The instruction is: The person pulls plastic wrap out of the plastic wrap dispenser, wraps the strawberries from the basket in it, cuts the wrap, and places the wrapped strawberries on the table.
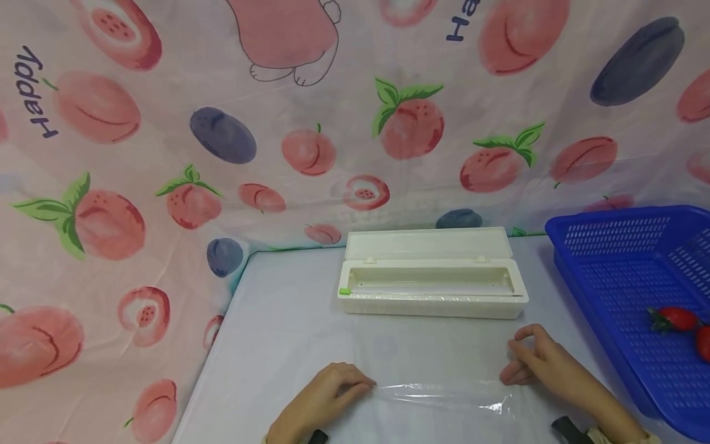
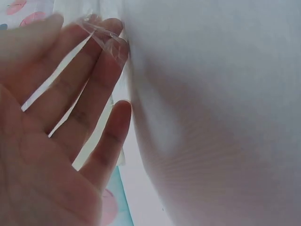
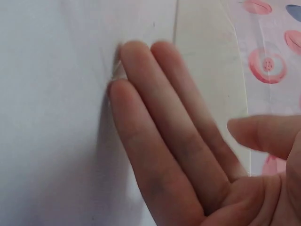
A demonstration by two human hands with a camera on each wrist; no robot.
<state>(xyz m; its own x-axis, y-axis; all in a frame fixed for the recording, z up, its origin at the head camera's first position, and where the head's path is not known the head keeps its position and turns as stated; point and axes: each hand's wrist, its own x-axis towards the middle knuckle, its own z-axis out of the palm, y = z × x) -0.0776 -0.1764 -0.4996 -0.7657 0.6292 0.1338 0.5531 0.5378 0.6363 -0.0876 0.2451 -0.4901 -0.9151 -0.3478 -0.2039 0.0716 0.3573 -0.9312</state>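
A strip of clear plastic wrap [image 1: 438,393] stretches across the white table between the two hands. The left hand [image 1: 327,394] pinches its left end between thumb and fingertips; in the left wrist view crinkled film lies over the fingertips [image 2: 110,47]. At the strip's right end is the right hand [image 1: 549,367], its straight fingers [image 3: 155,94] resting with the tips at the table and the thumb held apart from them. Behind the hands stands a cream wrap dispenser box [image 1: 432,306], lid raised, with a small green slider [image 1: 344,291] at its left front edge.
A blue plastic basket [image 1: 604,333] stands at the right, close to the right forearm, with red strawberries [image 1: 678,319] inside. Fruit-patterned cloth [image 1: 310,209] hangs behind the table [image 1: 266,320] and along its left side.
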